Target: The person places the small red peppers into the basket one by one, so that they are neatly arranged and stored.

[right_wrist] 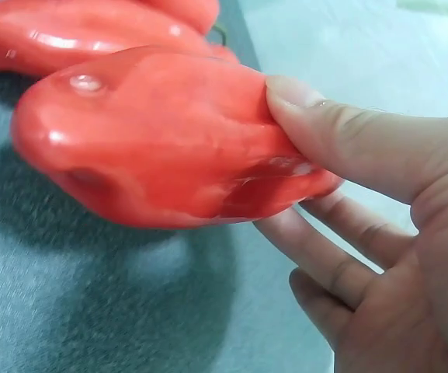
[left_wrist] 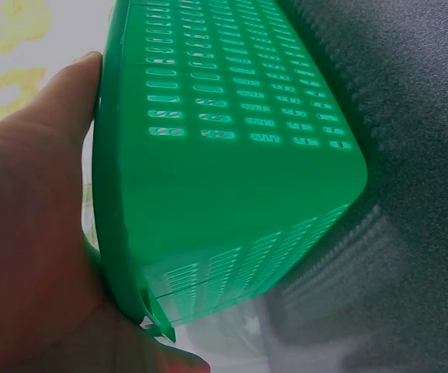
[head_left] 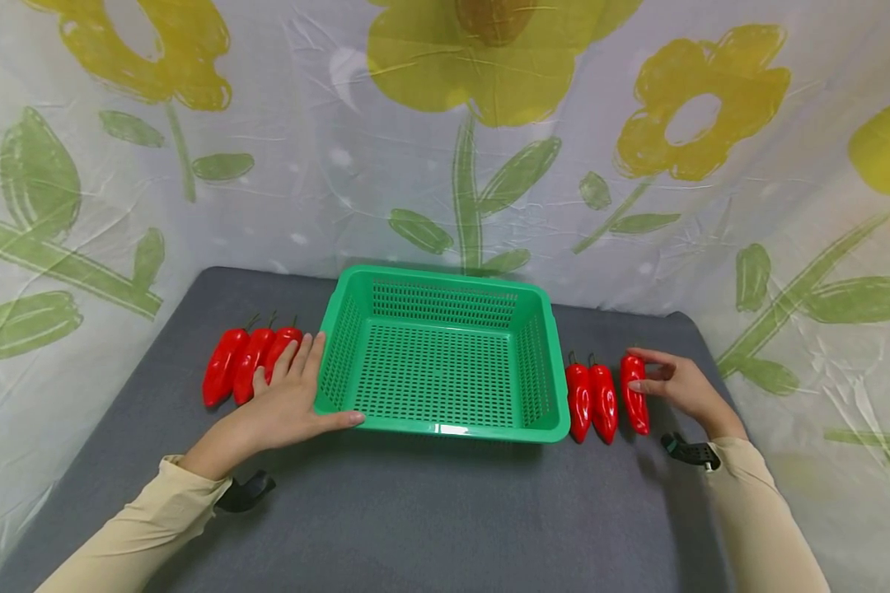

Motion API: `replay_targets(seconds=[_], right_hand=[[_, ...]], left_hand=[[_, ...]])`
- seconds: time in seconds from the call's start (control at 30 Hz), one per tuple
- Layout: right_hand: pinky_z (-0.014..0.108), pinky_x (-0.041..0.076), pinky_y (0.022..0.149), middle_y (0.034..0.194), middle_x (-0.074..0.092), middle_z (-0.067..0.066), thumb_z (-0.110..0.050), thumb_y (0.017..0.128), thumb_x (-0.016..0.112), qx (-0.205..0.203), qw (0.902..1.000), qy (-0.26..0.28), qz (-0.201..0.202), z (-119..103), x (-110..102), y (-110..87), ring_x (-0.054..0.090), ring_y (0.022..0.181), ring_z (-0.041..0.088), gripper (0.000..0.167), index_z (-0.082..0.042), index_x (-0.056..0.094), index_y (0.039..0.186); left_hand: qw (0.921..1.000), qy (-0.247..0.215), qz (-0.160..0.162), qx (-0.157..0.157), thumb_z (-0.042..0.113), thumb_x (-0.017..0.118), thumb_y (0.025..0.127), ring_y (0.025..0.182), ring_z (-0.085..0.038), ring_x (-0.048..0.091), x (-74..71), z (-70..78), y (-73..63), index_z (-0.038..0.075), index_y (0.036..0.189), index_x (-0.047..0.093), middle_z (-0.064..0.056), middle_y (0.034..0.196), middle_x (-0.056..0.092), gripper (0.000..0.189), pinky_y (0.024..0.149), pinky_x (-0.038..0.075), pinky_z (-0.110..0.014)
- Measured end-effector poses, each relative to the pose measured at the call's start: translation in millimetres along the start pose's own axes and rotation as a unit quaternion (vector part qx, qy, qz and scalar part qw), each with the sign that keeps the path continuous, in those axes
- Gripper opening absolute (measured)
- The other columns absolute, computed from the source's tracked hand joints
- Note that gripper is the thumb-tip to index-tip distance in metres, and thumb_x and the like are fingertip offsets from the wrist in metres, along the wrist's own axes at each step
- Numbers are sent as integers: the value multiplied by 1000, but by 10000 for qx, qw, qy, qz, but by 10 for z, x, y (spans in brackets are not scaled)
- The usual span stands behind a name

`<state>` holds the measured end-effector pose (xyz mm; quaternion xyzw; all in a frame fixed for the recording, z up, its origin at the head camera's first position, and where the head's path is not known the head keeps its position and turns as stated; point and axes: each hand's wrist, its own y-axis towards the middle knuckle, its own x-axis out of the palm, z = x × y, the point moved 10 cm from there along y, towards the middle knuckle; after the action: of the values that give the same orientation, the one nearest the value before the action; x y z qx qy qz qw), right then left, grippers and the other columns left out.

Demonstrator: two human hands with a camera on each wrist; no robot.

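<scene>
A green plastic basket [head_left: 437, 430] with slotted walls stands in the middle of the table. My left hand [head_left: 285, 403] rests at its front left corner, fingers spread and straight along the left side, thumb on the front rim. In the left wrist view the basket [left_wrist: 239, 179] fills the middle, close to the palm. My right hand [head_left: 682, 387] pinches a glossy red chili pepper [head_left: 634, 403] near its stem end, between thumb and fingers. The right wrist view shows this pepper [right_wrist: 154, 140] tilted, a shadow on the cloth below it.
Two red peppers [head_left: 604, 403] lie between the basket and my right hand. Three more peppers [head_left: 226, 366] lie left of the basket, one partly behind my left fingers. A dark grey cloth [head_left: 445, 519] covers the table. Behind hangs a flowered curtain [head_left: 282, 165].
</scene>
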<state>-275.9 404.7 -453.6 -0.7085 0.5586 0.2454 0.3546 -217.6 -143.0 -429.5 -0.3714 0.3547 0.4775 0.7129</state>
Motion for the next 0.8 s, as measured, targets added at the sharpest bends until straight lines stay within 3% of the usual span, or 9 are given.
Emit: replay_targets(seconds=[0.23, 0.43, 0.8], right_hand=[[22, 51, 83, 128, 66, 20, -40, 87, 75, -53, 9998, 148, 146, -189, -73, 10, 64, 91, -10, 71, -13, 48, 147], [22, 53, 81, 127, 66, 20, -38, 88, 75, -216, 9990, 310, 245, -427, -107, 24, 66, 92, -7, 67, -15, 50, 146], [26, 55, 85, 130, 65, 15, -44, 87, 74, -122, 9984, 502, 232, -770, -106, 65, 64, 96, -8, 68, -23, 49, 147]], left_hand=[[10000, 0, -8, 8, 76, 66, 74, 149, -52, 5, -3, 6, -1, 6, 158, -8, -25, 166, 1, 132, 105, 6, -83], [10000, -2, -11, 17, 76, 66, 74, 149, -52, 5, -4, 4, 3, 6, 158, -8, -25, 166, 2, 132, 105, 6, -83], [10000, 7, -15, 28, 77, 65, 74, 149, -52, 5, 0, -3, 10, 5, 158, -8, -25, 166, 1, 133, 104, 6, -84]])
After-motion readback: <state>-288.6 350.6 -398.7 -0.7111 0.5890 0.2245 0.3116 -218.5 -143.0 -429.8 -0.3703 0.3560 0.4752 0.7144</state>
